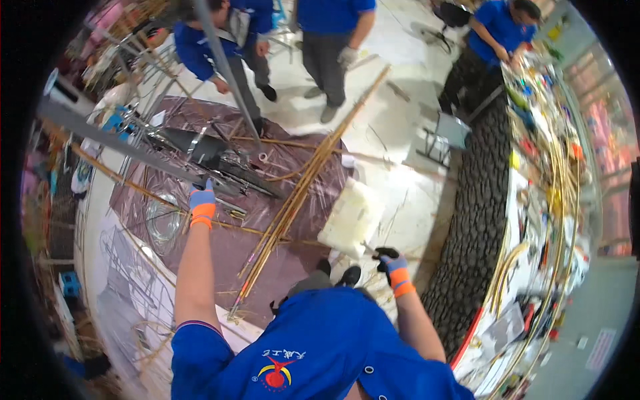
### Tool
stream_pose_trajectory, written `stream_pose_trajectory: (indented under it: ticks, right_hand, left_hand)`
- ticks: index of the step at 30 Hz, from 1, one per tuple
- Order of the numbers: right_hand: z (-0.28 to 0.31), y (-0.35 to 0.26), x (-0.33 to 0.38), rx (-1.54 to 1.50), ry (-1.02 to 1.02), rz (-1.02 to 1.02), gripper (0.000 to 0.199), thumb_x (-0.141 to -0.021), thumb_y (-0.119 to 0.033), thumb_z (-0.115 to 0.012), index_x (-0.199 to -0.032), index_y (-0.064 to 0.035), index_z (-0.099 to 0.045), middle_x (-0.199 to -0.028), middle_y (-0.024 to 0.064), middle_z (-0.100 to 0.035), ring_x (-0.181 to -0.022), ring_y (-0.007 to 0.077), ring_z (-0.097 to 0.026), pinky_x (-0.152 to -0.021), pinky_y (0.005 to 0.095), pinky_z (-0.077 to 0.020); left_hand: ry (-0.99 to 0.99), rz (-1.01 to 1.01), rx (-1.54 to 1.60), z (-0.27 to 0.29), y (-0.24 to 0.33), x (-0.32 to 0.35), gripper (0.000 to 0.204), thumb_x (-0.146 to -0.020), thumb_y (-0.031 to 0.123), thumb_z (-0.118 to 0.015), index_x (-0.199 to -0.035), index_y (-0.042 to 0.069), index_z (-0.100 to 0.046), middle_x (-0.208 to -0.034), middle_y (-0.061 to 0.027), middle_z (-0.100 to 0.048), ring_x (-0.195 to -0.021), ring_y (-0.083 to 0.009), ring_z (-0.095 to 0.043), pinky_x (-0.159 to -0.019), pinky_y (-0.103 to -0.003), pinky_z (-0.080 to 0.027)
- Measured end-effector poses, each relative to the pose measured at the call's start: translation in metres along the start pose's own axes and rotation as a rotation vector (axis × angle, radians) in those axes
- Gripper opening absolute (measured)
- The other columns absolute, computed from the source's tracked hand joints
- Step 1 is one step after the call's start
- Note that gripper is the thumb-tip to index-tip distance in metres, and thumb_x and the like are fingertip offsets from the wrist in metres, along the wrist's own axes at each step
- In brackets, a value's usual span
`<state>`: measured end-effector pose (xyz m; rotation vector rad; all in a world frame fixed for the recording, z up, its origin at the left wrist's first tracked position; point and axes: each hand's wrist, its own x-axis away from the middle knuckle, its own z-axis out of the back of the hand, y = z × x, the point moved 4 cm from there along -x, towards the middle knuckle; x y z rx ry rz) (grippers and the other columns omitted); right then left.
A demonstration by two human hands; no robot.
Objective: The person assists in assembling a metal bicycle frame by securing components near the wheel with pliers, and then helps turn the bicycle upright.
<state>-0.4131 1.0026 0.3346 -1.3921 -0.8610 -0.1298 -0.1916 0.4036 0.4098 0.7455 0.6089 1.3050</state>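
My left hand (203, 200), in an orange-cuffed work glove, is closed at the lower end of a long grey metal bar (120, 147). Its fingers are partly hidden behind the glove's back. Another grey bar (227, 67) slants down from the top edge. Beyond the left hand lies a black and silver bicycle-like frame (200, 147) with a wheel. My right hand (393, 263), gloved alike with dark fingertips, is closed around a small thin object whose kind I cannot make out. Beside it stands a pale yellow square stool or block (353, 217).
A bundle of long bamboo poles (303, 193) crosses the brown plastic sheet (260, 257). Coiled clear wire (165, 220) lies on the left. To the right runs a dark stone-textured bench side (470, 240) with a cluttered top. Several people in blue shirts stand farther off, near a grey stool (448, 132).
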Motion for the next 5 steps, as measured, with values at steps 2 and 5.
stream_pose_trajectory:
  ticks: [2,5]
  right_hand:
    - [0.022,0.017,-0.003,0.073,0.072,-0.006,0.026,-0.086,-0.007,-0.058,-0.11,-0.0028,-0.068,-0.088,0.0105,-0.071,-0.061,0.0144,-0.061,-0.053,0.0268,-0.0498]
    - [0.039,0.018,0.006,-0.002,0.163,-0.132,0.033,-0.086,-0.006,-0.057,-0.118,-0.004,-0.064,-0.094,0.0126,-0.071,-0.07,0.0164,-0.064,-0.057,0.0263,-0.0518]
  left_hand:
    - [-0.009,-0.054,-0.001,-0.007,-0.008,-0.008,0.044,-0.088,0.03,-0.067,-0.118,-0.001,-0.059,-0.103,-0.0134,-0.07,-0.092,-0.0276,-0.067,-0.082,-0.037,-0.051]
    - [0.089,-0.14,0.017,-0.025,-0.027,-0.029,0.055,-0.085,0.032,-0.072,-0.124,-0.002,-0.053,-0.117,-0.0179,-0.065,-0.1,-0.0294,-0.066,-0.088,-0.036,-0.052]
